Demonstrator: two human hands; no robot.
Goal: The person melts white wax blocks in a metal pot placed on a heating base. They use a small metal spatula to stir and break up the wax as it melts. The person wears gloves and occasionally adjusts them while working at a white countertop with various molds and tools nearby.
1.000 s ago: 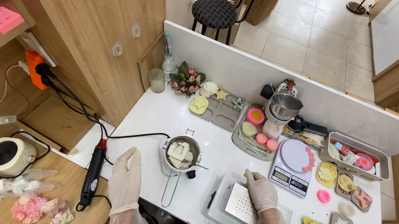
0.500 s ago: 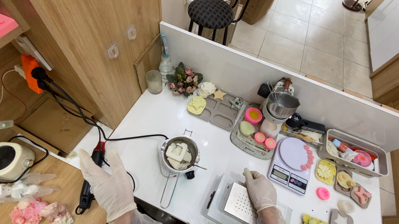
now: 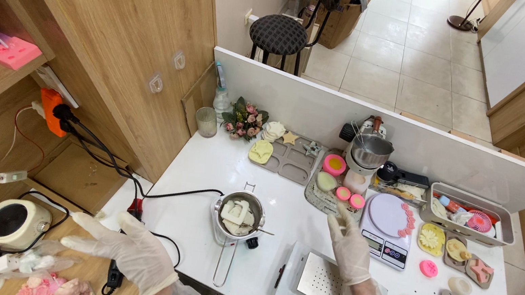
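Metal saucepan (image 3: 240,214) of white chunks sits between both gloved hands: left hand (image 3: 128,250) at eight o'clock, right hand (image 3: 349,243) at three, fingers spread, empty.

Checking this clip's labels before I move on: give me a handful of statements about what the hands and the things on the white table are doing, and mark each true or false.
1. Both hands wear pale disposable gloves. True: the left hand and right hand are gloved.
2. The right hand grips the small metal pot. False: the metal pot sits on the white table with pale chunks inside, and the right hand is raised apart from it, above the perforated metal plate.
3. The left hand is spread open over the wooden side surface near the round white electric pot. True.
4. The digital scale carries a heap of yellow pieces. False: its round pan looks bare apart from small pink pieces at its edge.
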